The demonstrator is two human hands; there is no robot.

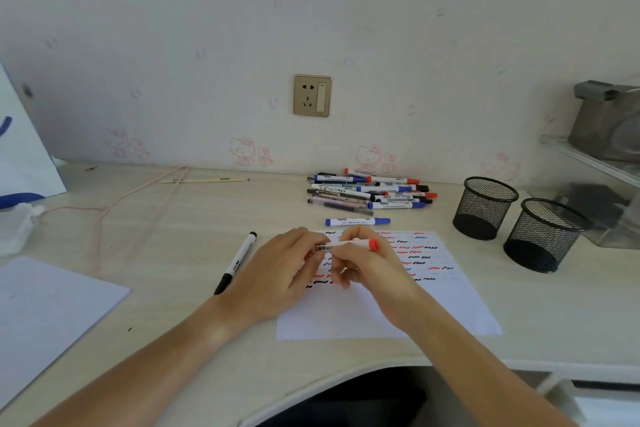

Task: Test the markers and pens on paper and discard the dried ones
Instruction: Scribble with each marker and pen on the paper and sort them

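- The fingers point(313, 246) of the left hand point(277, 270) curl round one end of a red marker point(346, 245), at the centre of the frame.
- The fingers of the right hand point(370, 270) pinch the same marker nearer its red-capped end.
- The marker's long axis runs almost level across the frame, left to right, with the red cap pointing right and slightly up; the other end is hidden in the left hand.
- Its barrel is white with a dark printed label, and the cap is bright red.
- Both hands hover over a sheet of paper point(450, 302) lying on the counter point(173, 218); the sheet's upper half carries rows of short red, blue and black squiggles.
- Just left of the left hand a black marker point(237, 262) lies on the counter, its long axis slanting from lower left to upper right.
- Just above the paper a blue marker point(358, 221) lies level, alone.
- Further up, near the wall, a pile of markers and pens point(370, 194) lies with most barrels level, caps in red, blue and black.
- At the right of the frame two black mesh cups point(485, 208) stand upright, side by side.
- A second white sheet point(45, 315) lies at the lower left.
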